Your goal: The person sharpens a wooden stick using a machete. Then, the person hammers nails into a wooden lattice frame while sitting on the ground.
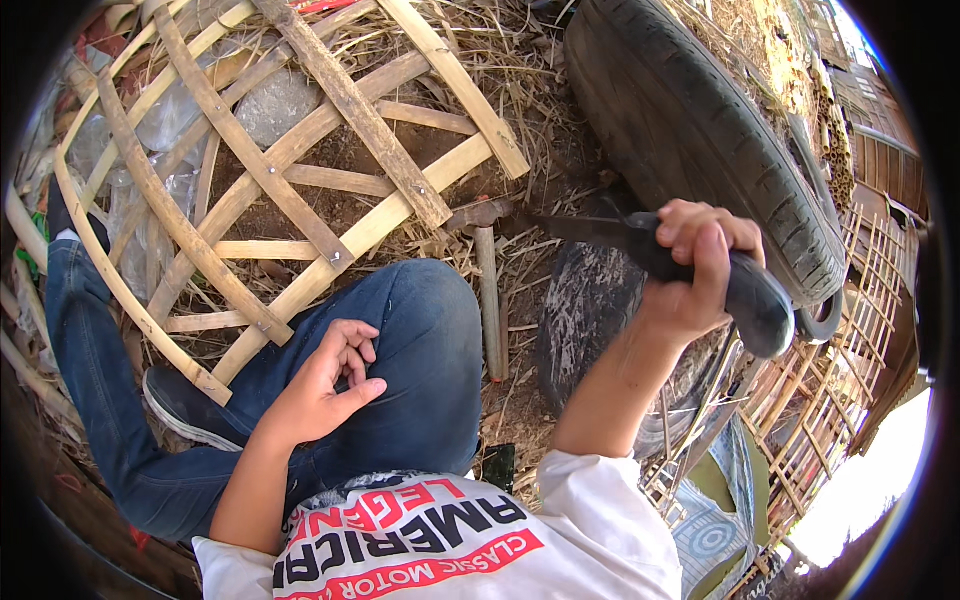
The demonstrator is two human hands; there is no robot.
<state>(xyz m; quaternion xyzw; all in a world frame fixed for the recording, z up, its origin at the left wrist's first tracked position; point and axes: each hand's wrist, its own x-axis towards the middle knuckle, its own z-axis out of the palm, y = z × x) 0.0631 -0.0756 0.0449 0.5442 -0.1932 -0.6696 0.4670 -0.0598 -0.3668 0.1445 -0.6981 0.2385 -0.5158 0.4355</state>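
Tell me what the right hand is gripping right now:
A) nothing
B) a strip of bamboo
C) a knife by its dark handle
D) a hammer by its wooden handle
C: the right hand is closed around the dark handle of a knife, blade pointing toward the bamboo frame.

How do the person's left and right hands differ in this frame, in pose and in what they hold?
The right hand is raised beside the tyre, its fingers closed around the dark handle of a knife; the left hand holds nothing. The left hand rests low on the blue-jeaned knee with fingers loosely curled, while the right hand is clenched tight. Both are bare.
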